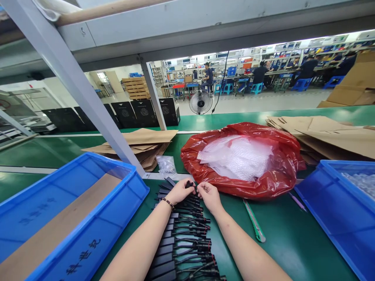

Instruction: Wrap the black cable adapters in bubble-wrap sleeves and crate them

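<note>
My left hand (pixel 181 191), with a beaded bracelet at the wrist, is closed around a small black cable connector (pixel 190 184). Close beside it, my right hand (pixel 209 196) has its thumb and fingertips pinched together at the connector's right side; what lies between them is too small to make out. Under and in front of both hands runs a row of black cable assemblies (pixel 164 258), with flat rectangular bodies on the left and round plugs, some with red rings, on the right. My left forearm covers part of the row.
Blue bins (pixel 129 203) (pixel 325 195) flank the green bench (pixel 281 242). A red bag (pixel 281 177) of bubble wrap (pixel 247 158) lies beyond my hands. Nearby are a green utility knife (pixel 254 221), purple pen (pixel 298 202), small clear bag (pixel 166 164) and cardboard (pixel 336 136). A slanted post (pixel 88 101) rises left.
</note>
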Demonstrator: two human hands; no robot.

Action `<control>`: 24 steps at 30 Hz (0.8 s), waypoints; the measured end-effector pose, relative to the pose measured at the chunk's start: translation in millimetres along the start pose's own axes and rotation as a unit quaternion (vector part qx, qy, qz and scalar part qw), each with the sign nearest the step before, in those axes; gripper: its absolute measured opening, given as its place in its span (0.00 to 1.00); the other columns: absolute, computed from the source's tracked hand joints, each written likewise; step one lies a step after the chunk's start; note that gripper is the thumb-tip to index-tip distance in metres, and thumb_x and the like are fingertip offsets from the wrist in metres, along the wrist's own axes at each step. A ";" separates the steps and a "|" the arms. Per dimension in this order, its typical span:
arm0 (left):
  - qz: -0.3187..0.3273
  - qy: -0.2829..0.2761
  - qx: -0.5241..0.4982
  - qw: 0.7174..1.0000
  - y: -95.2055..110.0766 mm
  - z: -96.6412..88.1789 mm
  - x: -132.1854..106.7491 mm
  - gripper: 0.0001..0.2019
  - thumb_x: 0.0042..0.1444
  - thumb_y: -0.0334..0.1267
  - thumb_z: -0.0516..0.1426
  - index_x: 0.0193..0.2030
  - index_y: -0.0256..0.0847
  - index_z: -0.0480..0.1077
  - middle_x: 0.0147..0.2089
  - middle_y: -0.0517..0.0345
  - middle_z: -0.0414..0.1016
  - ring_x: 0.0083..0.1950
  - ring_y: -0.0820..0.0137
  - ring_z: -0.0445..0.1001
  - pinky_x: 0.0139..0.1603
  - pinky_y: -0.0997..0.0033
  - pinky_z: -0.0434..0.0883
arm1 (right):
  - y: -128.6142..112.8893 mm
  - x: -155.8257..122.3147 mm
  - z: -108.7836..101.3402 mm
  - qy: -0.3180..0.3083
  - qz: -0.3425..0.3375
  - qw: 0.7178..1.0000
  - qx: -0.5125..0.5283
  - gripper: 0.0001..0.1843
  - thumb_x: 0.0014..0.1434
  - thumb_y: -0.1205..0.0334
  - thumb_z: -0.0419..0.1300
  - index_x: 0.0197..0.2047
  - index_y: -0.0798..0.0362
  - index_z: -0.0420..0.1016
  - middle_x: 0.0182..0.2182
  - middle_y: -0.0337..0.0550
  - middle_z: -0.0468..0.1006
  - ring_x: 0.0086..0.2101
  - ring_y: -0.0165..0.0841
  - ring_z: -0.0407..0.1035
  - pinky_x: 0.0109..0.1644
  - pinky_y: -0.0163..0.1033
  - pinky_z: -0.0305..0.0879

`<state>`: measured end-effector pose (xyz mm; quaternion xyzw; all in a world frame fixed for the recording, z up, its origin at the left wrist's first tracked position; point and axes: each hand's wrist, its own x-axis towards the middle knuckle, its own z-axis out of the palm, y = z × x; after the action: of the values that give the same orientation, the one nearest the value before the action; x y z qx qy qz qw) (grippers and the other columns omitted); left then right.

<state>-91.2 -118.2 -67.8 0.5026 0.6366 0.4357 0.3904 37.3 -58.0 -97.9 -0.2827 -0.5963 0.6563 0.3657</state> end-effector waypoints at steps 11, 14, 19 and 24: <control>-0.022 -0.002 -0.006 1.000 2.7 -0.1 -0.7 0.09 0.46 0.39 0.57 0.24 0.38 0.61 0.18 0.67 0.67 0.19 0.79 0.59 0.22 0.77 0.55 | 4.2 1.1 -1.8 -0.037 -0.014 0.998 -0.045 0.09 0.49 0.57 0.55 0.23 0.52 0.65 0.18 0.34 0.66 0.18 0.26 0.60 0.22 0.31 0.56; -0.036 -0.032 -0.028 0.998 4.5 -2.3 -1.8 0.09 0.45 0.40 0.57 0.25 0.38 0.62 0.17 0.67 0.66 0.16 0.81 0.54 0.18 0.78 0.50 | 6.7 1.8 -1.6 -0.048 -0.032 0.995 -0.081 0.08 0.50 0.59 0.53 0.22 0.52 0.62 0.18 0.34 0.65 0.18 0.25 0.58 0.23 0.31 0.55; -0.048 -0.071 -0.060 0.995 4.5 -4.4 -2.7 0.10 0.45 0.41 0.57 0.26 0.37 0.62 0.17 0.65 0.67 0.15 0.82 0.52 0.17 0.79 0.47 | 7.7 -0.7 -1.3 -0.050 -0.066 0.988 -0.127 0.08 0.53 0.60 0.49 0.23 0.51 0.61 0.18 0.33 0.63 0.20 0.26 0.57 0.24 0.31 0.55; -0.052 -0.076 -0.073 0.993 3.4 -3.9 -2.4 0.08 0.45 0.39 0.57 0.27 0.37 0.62 0.17 0.64 0.67 0.15 0.82 0.53 0.16 0.79 0.47 | 6.2 -0.7 -0.9 -0.053 -0.043 0.992 -0.101 0.09 0.51 0.58 0.52 0.22 0.51 0.62 0.17 0.33 0.63 0.19 0.26 0.57 0.24 0.32 0.55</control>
<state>-93.3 -120.8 -63.3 0.4703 0.5969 0.4203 0.4958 37.5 -58.1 -104.1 -0.2569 -0.6900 0.5903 0.3308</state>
